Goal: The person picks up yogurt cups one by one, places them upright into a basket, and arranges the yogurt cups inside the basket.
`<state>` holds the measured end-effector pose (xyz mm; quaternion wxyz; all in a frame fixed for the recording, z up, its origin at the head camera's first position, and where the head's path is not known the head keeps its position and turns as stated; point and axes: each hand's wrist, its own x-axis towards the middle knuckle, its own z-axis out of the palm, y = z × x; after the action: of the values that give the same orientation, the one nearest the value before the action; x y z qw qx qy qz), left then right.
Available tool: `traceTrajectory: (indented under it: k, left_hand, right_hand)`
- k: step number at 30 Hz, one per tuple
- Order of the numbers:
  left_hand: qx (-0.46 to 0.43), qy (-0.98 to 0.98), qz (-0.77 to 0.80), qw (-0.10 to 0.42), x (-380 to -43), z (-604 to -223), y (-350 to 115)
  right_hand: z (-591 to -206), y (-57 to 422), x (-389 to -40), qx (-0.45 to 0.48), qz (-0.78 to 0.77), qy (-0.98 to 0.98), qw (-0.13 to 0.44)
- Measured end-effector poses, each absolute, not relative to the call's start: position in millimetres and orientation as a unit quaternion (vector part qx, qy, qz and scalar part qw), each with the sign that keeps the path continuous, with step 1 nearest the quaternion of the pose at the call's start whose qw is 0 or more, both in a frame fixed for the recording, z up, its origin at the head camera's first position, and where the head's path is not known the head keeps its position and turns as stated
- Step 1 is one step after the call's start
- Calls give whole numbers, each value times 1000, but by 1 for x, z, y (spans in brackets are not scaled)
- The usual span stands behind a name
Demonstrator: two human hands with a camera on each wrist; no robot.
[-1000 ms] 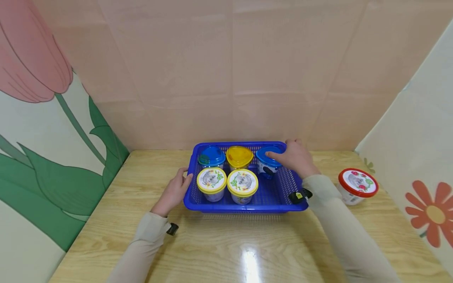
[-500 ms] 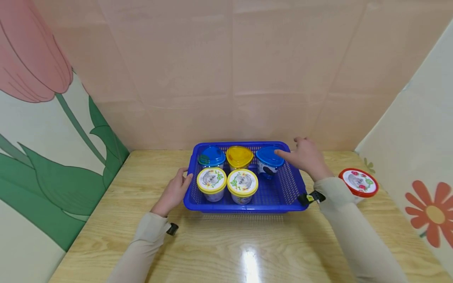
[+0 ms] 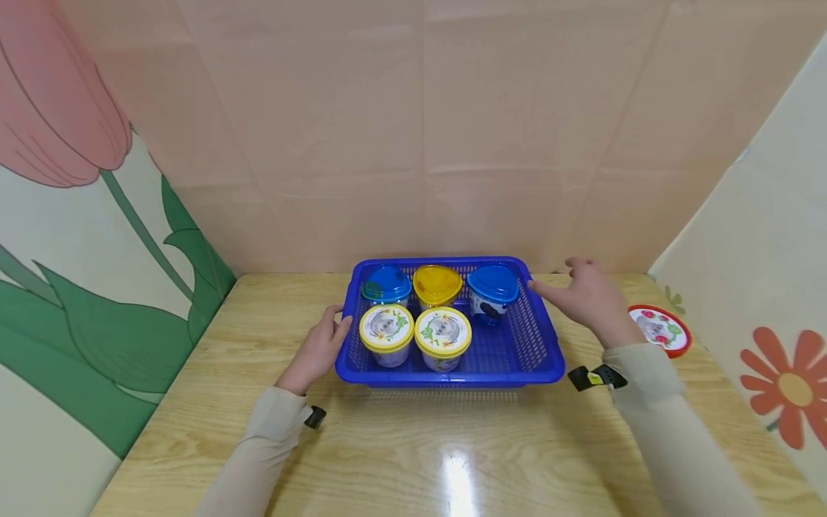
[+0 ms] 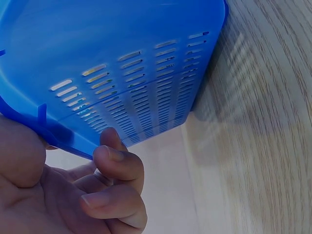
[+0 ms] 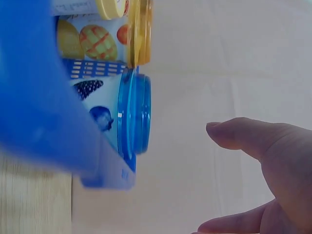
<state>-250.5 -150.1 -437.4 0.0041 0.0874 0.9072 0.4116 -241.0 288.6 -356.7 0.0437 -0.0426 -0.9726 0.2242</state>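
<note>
A blue plastic basket point(image 3: 446, 378) stands on the table, holding several lidded cups. In its back row sit a cup with a clear blue lid point(image 3: 386, 284), one with a yellow lid point(image 3: 437, 285) and another with a blue lid point(image 3: 493, 283). Two cups with round white-and-yellow lids, a left one point(image 3: 386, 329) and a right one point(image 3: 443, 332), stand in front. My left hand point(image 3: 316, 352) grips the basket's left rim, thumb on top and fingers curled outside. Beyond the right rim hovers my right hand point(image 3: 591, 298), holding nothing, thumb and fingers spread apart.
A tub with a red-rimmed lid point(image 3: 672, 334) stands on the table at the right, partly hidden by my right hand and sleeve. Behind the table rises a pinkish wall point(image 3: 413, 143). Flower-patterned walls flank both sides.
My right hand has let go of the right blue-lidded cup and moved right, out past the basket's rim, now covering part of the red-lidded tub. The left hand stays put.
</note>
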Motion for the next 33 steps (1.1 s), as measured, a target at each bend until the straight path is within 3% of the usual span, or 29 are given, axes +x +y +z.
traceTrajectory:
  k: [33]
  left_hand:
    - [81,904,420,11,-250,-436,-149]
  right_hand:
    - [-396,362,-201,-105,163,-978,72]
